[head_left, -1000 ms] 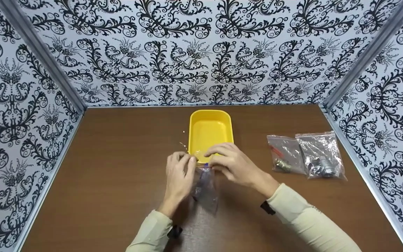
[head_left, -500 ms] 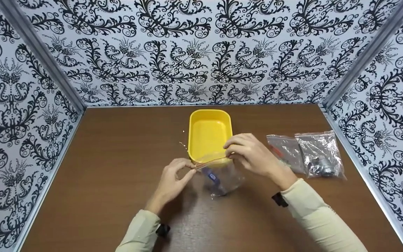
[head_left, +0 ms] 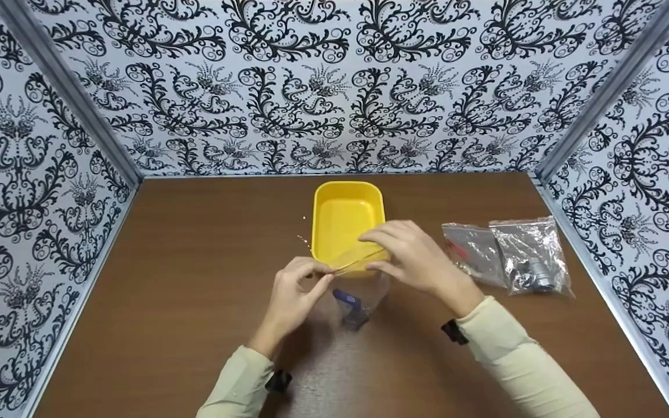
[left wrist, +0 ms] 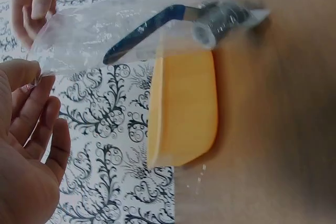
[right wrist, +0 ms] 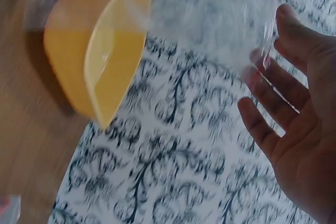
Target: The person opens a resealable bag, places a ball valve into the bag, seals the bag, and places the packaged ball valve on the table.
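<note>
A clear zip bag (left wrist: 79, 35) hangs in front of the yellow tray (head_left: 346, 226), its top edge slanting between the hands. Inside it, low down, is a grey metal valve (left wrist: 218, 24) with a blue lever handle (head_left: 346, 298). My left hand (head_left: 297, 296) pinches the left end of the bag's top edge between thumb and forefinger. At the right end, my right hand (head_left: 418, 255) has its thumb and fingers apart. In the right wrist view its fingertips (right wrist: 257, 66) meet the bag's edge, seen through the plastic.
On the right lie two more zip bags: one (head_left: 474, 249) with a red strip and small brass-coloured parts, the other (head_left: 532, 255) with grey metal fittings. Small white bits (head_left: 304, 238) lie left of the tray. Patterned walls (head_left: 334, 87) enclose the brown tabletop (head_left: 195, 261).
The hands have drawn apart, stretching the bag's top edge between them. In the last half second the right hand has shifted slightly left and its thumb and fingers have spread.
</note>
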`<state>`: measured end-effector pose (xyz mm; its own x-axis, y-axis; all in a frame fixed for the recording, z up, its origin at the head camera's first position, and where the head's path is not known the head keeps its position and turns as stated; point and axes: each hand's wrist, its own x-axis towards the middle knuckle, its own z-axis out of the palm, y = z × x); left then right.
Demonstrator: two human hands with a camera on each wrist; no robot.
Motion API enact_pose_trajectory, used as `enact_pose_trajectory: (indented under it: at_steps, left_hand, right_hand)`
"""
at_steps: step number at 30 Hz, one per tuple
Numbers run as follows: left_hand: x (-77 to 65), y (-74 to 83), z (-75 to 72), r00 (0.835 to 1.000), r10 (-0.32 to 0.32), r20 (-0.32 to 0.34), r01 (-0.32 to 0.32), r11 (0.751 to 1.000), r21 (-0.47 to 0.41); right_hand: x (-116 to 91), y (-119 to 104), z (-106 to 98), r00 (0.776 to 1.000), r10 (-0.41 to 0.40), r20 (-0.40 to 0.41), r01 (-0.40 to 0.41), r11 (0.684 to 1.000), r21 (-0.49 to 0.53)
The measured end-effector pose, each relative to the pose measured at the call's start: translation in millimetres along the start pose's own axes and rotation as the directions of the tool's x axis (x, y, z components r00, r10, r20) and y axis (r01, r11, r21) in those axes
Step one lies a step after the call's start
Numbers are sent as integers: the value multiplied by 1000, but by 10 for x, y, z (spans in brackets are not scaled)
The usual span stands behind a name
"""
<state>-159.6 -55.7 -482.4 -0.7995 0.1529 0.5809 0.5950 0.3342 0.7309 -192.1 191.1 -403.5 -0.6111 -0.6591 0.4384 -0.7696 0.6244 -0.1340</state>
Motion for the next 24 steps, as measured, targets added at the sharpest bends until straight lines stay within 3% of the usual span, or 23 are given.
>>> enact_pose_trajectory:
  at_steps: [5,9,13,17,24]
  left_hand:
    - [66,91,22,995,102,12,-103,992,69]
    - [96,141,29,989,150,-8,-148,983,107]
    - [101,171,22,990,134,-49,-130,988,87]
    - [88,162,21,993,96,-65,-91,993,75]
    - [39,64,52,994,51,-99,-39,992,118]
  right_hand:
    - [154,-187,125,998,-57,27,55,997,59]
    - [219,-284,184,997,-33,72,22,989,146]
    - [223,-318,214,993,48,109,-71,974,217]
    - [210,-319,253,987,105,118,-130,966,226]
    - [192,-309,336,992,120,30,-123,973,197]
